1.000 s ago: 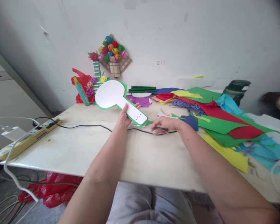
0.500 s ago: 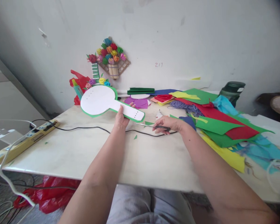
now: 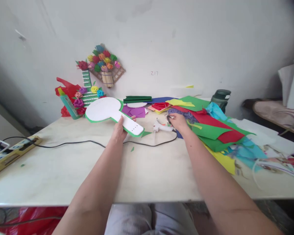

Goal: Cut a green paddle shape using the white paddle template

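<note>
My left hand point(image 3: 120, 129) grips the handle of a white paddle-shaped cutout point(image 3: 103, 109), thumb on top. Green paper backs it and shows as a rim around the edge. The cutout is held above the table, with small dark dots on its handle. My right hand point(image 3: 177, 121) is closed around the dark handles of a pair of scissors point(image 3: 169, 119), beside a bundle of purple yarn point(image 3: 183, 113). The blades point away from me and are hard to make out. Just left of that hand lies a white glue gun point(image 3: 163, 126).
Coloured paper sheets point(image 3: 214, 132) spread over the right side, with a dark green bottle point(image 3: 220, 99) behind. A black cord point(image 3: 147, 145) crosses the table to a yellow power strip point(image 3: 14, 153). Paper-flower crafts point(image 3: 87, 91) and a glue bottle point(image 3: 69, 103) stand at back left.
My right hand has moved away from me with the scissors, to the yarn, and the blades have swung from pointing left to pointing away. The glue gun shows more fully. My view has shifted right.
</note>
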